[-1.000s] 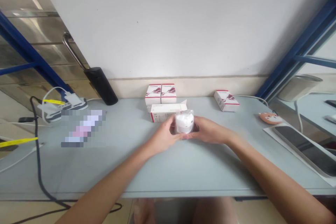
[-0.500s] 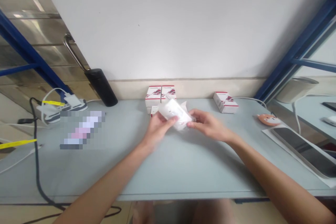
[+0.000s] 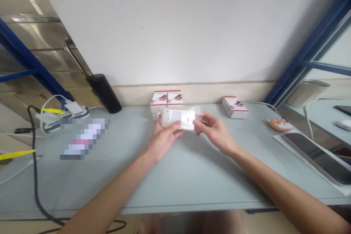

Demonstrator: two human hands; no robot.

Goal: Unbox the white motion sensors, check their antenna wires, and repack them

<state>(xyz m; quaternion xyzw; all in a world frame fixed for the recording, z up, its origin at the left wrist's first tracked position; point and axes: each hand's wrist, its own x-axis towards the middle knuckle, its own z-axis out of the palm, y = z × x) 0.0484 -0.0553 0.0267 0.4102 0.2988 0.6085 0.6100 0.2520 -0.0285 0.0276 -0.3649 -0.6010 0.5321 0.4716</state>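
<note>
A white motion sensor [image 3: 175,117] with a small red mark on its face is held above the table, lying nearly level from left to right. My left hand [image 3: 166,135] grips it from the left and below, thumb across its front edge. Clear plastic wrapping [image 3: 197,109] shows at the sensor's right end. There my right hand [image 3: 212,129] pinches with thumb and fingers closed; how much is bag and how much is sensor between them I cannot tell. Behind the sensor, two white-and-red boxes [image 3: 166,98] stand side by side, their lower parts partly covered.
Another white-and-red box [image 3: 235,108] sits to the right by the wall. A black cylinder [image 3: 105,93], a power strip [image 3: 55,120] and a blurred-out flat item [image 3: 85,139] occupy the left. On the right lie an orange animal-faced item [image 3: 279,124] and a dark phone-like slab [image 3: 318,157].
The motion sensor has turned from a slant to nearly level, its face now plainer to see. Both hands have shifted slightly with it, and the wrapping has moved toward the right end.
</note>
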